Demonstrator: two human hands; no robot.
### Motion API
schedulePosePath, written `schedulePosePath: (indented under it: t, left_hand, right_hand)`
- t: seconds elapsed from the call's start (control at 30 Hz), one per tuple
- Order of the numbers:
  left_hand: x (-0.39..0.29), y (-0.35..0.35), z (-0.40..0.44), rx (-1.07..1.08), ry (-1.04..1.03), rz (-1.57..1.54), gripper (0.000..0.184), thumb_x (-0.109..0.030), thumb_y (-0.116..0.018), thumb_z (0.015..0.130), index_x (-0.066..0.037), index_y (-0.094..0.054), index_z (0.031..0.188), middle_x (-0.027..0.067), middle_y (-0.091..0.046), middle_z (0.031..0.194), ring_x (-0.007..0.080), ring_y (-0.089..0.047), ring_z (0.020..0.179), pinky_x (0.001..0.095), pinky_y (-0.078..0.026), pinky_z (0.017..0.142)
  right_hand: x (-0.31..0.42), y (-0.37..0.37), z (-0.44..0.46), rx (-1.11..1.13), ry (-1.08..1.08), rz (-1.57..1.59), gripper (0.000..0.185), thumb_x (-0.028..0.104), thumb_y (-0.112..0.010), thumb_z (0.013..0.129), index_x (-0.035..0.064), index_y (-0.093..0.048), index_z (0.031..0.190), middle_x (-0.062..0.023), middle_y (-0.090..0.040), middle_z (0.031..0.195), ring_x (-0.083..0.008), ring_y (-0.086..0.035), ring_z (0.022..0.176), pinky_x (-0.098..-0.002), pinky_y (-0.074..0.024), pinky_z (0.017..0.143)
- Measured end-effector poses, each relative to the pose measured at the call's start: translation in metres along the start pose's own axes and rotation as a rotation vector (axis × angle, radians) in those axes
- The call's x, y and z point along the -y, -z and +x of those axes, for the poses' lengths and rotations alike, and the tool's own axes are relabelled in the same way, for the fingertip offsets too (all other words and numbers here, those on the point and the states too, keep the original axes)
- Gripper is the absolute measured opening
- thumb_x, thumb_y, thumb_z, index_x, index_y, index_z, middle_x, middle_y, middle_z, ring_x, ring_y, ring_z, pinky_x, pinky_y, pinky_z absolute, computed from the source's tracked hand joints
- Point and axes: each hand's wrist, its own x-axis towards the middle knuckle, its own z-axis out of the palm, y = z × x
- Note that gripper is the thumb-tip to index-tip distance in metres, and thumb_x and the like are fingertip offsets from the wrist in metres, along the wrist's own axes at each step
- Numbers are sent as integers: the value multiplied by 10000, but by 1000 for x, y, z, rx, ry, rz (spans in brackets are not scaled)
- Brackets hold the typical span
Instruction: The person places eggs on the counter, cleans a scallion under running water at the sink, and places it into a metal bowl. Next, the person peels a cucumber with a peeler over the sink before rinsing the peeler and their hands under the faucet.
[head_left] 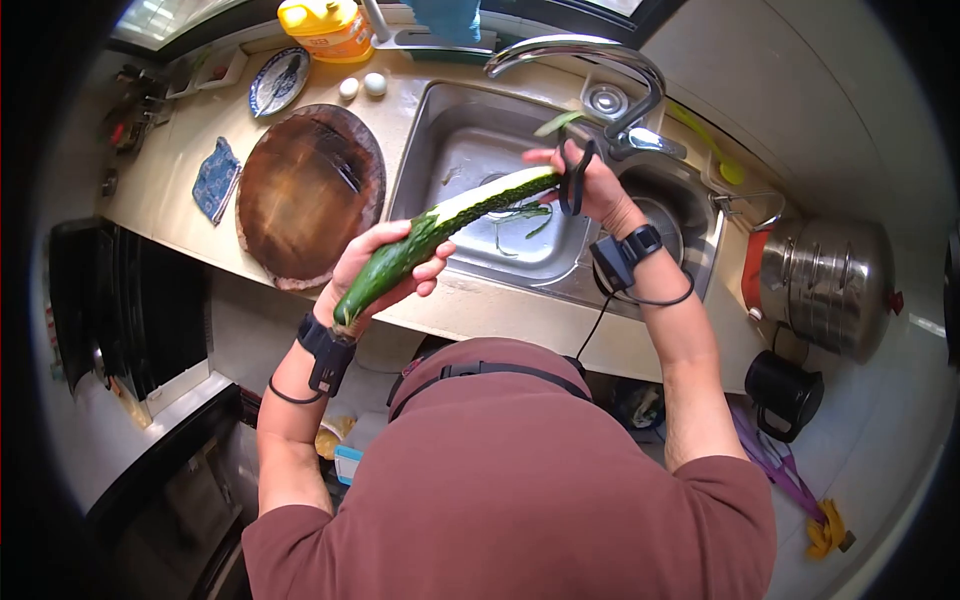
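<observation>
A long dark green cucumber (400, 262) slants over the front edge of the sink (470, 110), a pale peeled strip along its upper part. Wrapped round its lower end is my left hand (385, 265). My right hand (590, 185) is closed on a black peeler (573, 178) at the cucumber's far end, above the sink's divider. A pale green peel strip (558, 123) sticks out beside the peeler. Several dark green peel pieces (537, 228) lie in the sink basin near the drain.
Left of the sink are a round wooden chopping board (312, 190), a blue cloth (216, 180), a patterned dish (279, 82), two eggs (375, 84) and a yellow jug (325, 30). A chrome faucet (640, 90) arches behind the basins. A steel pot (825, 280) and black mug (785, 390) stand right.
</observation>
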Motion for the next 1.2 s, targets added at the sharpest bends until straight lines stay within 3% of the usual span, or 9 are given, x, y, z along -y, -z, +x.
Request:
schedulePosePath:
  t: [0.1,0.2,0.37,0.5,0.6,0.83,0.93,0.97,1.2]
  left_hand:
    - [-4,3,3,51,14,-83,531,-406,-356,958,-23,-439,1315,231,-501,1185,242,-531,791,412,-511,698]
    - [3,19,6,44,-52,-24,491,-375,-321,975,-65,-415,1344,211,-509,1114,268,-539,886,427,-516,734]
    - [14,56,12,-100,-339,447,586,-61,-607,800,-79,-407,1351,91,-505,1145,218,-496,1048,423,-471,886]
    - [8,38,14,-266,-400,464,591,-51,-616,799,-86,-397,1347,132,-454,1337,280,-447,1234,496,-402,1007]
    - [6,40,13,-152,-457,245,539,-44,-607,812,-85,-419,1316,189,-429,1371,296,-455,1243,519,-393,1015]
    - [12,51,21,-220,-567,526,329,-125,-547,915,-48,-467,1225,270,-481,1297,333,-556,1131,474,-490,938]
    - [18,53,28,-362,-545,379,290,-152,-541,932,-21,-496,1187,274,-532,1236,329,-596,1071,467,-521,899]
    - [19,52,30,-377,-559,373,290,-168,-550,932,-4,-513,1169,274,-554,1202,324,-607,1054,465,-532,886]
    - [24,51,36,-363,-571,408,323,-222,-560,935,-6,-515,1171,243,-571,1186,308,-612,1043,452,-546,851]
  right_hand:
    - [-36,2,1,-145,-110,-106,474,480,-440,955,104,-492,672,-153,-593,1035,-180,-575,685,-300,-549,565]
    - [-63,-3,-4,-200,-116,25,449,455,-455,960,96,-502,695,-149,-600,987,-176,-558,692,-280,-505,523]
    - [-81,-9,-5,-298,-122,42,441,448,-465,958,89,-509,706,-143,-596,953,-168,-536,678,-272,-486,510]
    - [-79,-7,-1,-334,-126,41,395,386,-472,969,80,-517,723,-137,-591,933,-156,-530,658,-256,-465,483]
    - [-79,-6,1,-371,-165,-24,371,357,-466,974,80,-522,734,-123,-596,911,-148,-531,633,-252,-462,473]
    - [-91,-2,3,-457,-269,-122,349,346,-466,969,74,-567,775,-96,-615,822,-189,-533,537,-316,-475,480]
    - [-87,-3,9,-439,-33,-1302,346,331,-477,956,35,-614,840,-149,-628,861,-294,-550,595,-402,-486,594]
    - [-92,-8,5,-584,364,-1532,320,314,-480,945,40,-640,905,-184,-609,876,-371,-553,719,-443,-454,715]
    - [-54,-117,4,-327,362,-1415,289,314,-480,936,69,-576,819,-135,-578,758,-356,-585,740,-449,-463,658]
